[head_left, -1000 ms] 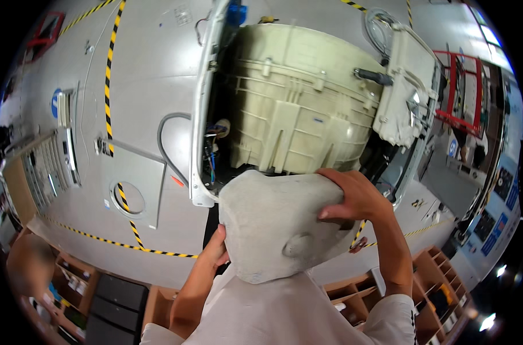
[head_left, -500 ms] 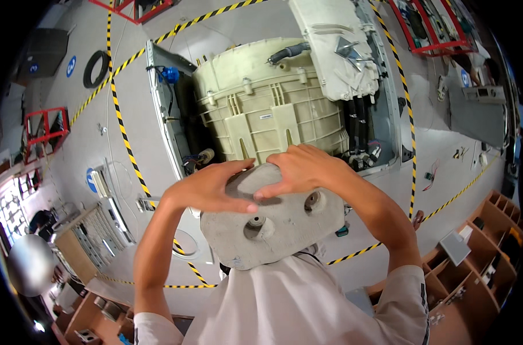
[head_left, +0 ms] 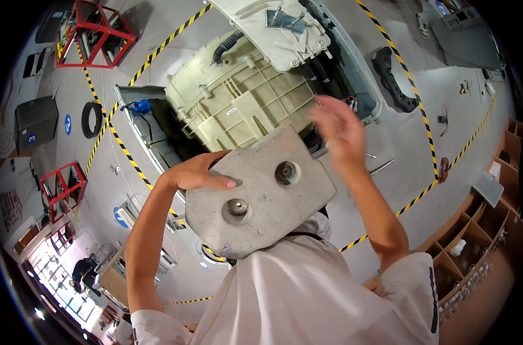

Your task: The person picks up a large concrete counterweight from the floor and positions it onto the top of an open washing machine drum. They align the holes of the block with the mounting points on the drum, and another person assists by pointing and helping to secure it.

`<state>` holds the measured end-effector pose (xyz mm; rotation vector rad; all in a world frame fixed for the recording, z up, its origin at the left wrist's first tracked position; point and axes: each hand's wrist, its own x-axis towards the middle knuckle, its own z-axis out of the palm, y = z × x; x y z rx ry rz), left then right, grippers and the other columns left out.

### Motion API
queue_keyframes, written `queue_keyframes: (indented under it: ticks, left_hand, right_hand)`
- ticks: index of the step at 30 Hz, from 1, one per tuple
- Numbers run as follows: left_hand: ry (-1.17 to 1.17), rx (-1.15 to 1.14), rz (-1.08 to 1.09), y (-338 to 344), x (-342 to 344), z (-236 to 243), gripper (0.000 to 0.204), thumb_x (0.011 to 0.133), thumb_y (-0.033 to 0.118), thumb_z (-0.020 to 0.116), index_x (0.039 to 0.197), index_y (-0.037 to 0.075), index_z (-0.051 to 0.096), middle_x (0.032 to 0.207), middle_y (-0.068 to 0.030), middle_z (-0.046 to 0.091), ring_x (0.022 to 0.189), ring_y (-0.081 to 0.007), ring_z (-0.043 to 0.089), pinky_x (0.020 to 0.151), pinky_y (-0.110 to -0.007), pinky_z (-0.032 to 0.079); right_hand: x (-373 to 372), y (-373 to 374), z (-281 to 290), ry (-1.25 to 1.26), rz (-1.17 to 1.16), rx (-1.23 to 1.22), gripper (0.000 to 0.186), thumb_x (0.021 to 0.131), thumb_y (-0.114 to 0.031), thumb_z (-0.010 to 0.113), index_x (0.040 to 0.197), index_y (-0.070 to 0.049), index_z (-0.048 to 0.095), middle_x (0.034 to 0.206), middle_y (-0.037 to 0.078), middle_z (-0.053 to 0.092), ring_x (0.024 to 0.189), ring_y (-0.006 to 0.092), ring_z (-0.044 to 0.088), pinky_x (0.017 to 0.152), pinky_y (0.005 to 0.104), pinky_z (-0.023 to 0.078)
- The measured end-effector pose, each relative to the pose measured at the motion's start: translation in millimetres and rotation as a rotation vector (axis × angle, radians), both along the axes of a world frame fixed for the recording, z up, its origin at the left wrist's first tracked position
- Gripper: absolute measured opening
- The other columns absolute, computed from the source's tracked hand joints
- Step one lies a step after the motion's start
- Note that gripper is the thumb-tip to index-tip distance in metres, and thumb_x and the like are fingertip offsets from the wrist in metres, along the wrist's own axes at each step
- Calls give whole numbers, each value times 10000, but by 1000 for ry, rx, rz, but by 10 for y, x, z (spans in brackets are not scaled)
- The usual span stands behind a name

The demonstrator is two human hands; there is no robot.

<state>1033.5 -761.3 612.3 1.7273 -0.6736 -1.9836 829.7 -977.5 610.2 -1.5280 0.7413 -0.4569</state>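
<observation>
Left hand [head_left: 201, 172] clamped flat over the upper left edge of a grey, rough concrete slab with rounded corners [head_left: 260, 192], fingers spread across its top face, thumb hidden behind the edge. Slab held against the chest above a white short-sleeved shirt [head_left: 290, 299], tilted, two round recessed bolt holes showing on its face. Right hand [head_left: 337, 127] off the slab, raised just beyond its upper right corner, open with fingers spread and empty; motion-blurred, so fingertips hard to make out, probably not touching anything.

Just beyond the slab, a cream ribbed plastic washing-machine tub [head_left: 238, 100] lying on its side inside an opened white metal cabinet [head_left: 140, 129]. Black hose at the tub's far end, a white moulded plastic panel [head_left: 279, 31] resting over it. Blue fitting [head_left: 140, 107] to the left of the tub, inside the cabinet. Bundle of coloured wires to the right of the tub, near the raised hand.

Farther out from the slab, grey floor crossed by yellow-and-black hazard tape [head_left: 414, 109]. Black rubber ring [head_left: 92, 119] far left of the tub, red metal frame [head_left: 94, 31] beyond that. Wooden shelving [head_left: 480, 230] to the right of the slab, at the rim.
</observation>
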Motion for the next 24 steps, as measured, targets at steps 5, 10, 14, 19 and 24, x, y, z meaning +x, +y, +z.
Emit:
queue_keyframes:
  ticks: [5,10,14,19,24]
  left_hand:
    - [-29,-6,-71,-11,7,-37,1016,659,539,748,1397,-40,356,1310,-221,511,1221,-293,491,1035,-347,351]
    - [-45,19,-89,-4,57,-146,1038,662,579,730,1400,-43,348,1321,-235,494,1229,-307,483,1040,-363,350]
    - [57,70,-47,-43,47,-130,1033,674,590,717,1410,-29,339,1334,-215,486,1221,-286,492,1024,-365,372]
    - [123,185,23,-66,72,-189,962,733,596,683,1409,-2,350,1323,-171,493,1200,-260,499,1003,-367,395]
    - [212,237,63,-100,111,-206,983,721,617,681,1394,-25,363,1321,-180,493,1202,-266,501,998,-366,405]
  right_hand:
    - [-1468,500,-630,210,-448,661,594,945,-503,474,1299,-27,482,1203,92,582,1139,191,542,1016,369,364]
    - [-1301,1334,-506,-189,-177,1271,800,912,-597,441,1475,-92,178,1506,66,274,1366,236,293,1095,433,268]
    - [-1150,1563,-433,-195,-78,1258,852,885,-605,485,1482,-104,140,1513,59,251,1383,233,261,1119,454,236]
    - [-1021,1582,-289,-206,-237,1322,818,879,-515,581,1436,-37,221,1448,110,329,1333,258,335,1065,477,318]
    - [-962,1552,-218,-149,-246,1394,770,887,-477,588,1409,-16,260,1390,121,397,1258,260,428,1010,453,396]
